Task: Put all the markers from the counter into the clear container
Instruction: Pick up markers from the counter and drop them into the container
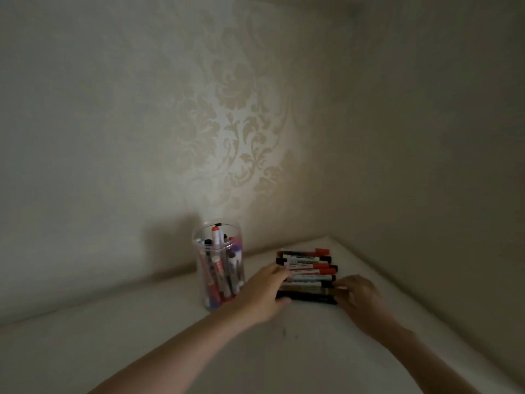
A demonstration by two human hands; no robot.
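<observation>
Surroundings: a pale counter [142, 351] ran into a corner under a wall [227, 123] with a floral pattern; the light was dim
Container: the clear container [218, 263] stood upright near the back wall, just left of the left hand, and already held many markers on end; I could not count these
In the way: the left wrist passed right in front of the container's lower right side and hid part of it
Markers: a row of markers [308, 273] lay side by side on the counter, right of the container, with red and black caps to the right; about eight, the nearest ones too dark to count surely
Left hand: the left hand [262, 294] reached in from below, palm down, fingers over the left ends of the markers and thumb at the near edge; loosely spread, not closed around any of them
Right hand: the right hand [362, 301] came from the lower right, fingertips touching the right ends of the nearest markers; fingers bent, but I cannot tell if they gripped one
</observation>
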